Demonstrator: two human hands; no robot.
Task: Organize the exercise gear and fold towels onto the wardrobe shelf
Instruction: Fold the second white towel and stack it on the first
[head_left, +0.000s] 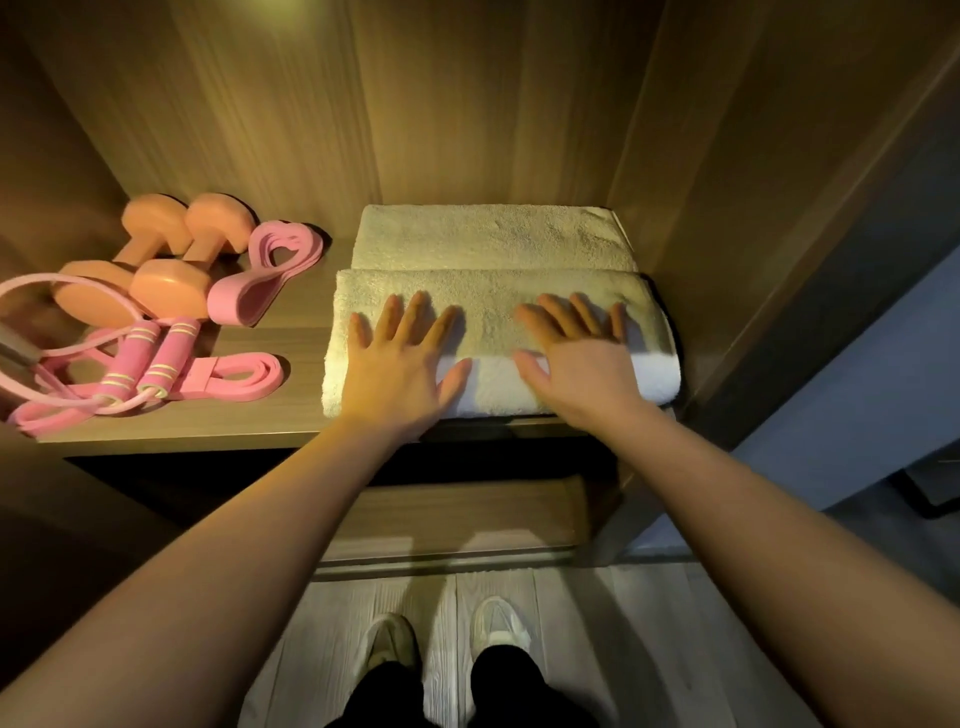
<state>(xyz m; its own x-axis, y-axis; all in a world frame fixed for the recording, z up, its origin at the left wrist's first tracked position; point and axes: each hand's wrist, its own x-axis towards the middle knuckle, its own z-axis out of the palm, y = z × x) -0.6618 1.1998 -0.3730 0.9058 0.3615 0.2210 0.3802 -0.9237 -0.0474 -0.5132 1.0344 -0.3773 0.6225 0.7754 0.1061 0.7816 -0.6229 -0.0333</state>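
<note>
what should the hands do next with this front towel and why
Probably lift both hands off. The left hand and right hand lie flat on the front towel, which already sits folded on the shelf in front of the back towel, and the dumbbells, bands and jump rope lie grouped at the left.

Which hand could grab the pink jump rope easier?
Probably the left hand: flat on the towel, it is nearer the jump rope. The right hand lies on the towel's far end.

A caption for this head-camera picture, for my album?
Tidying up: left hand and right hand flat on a folded towel on the shelf, dumbbells alongside.
</note>
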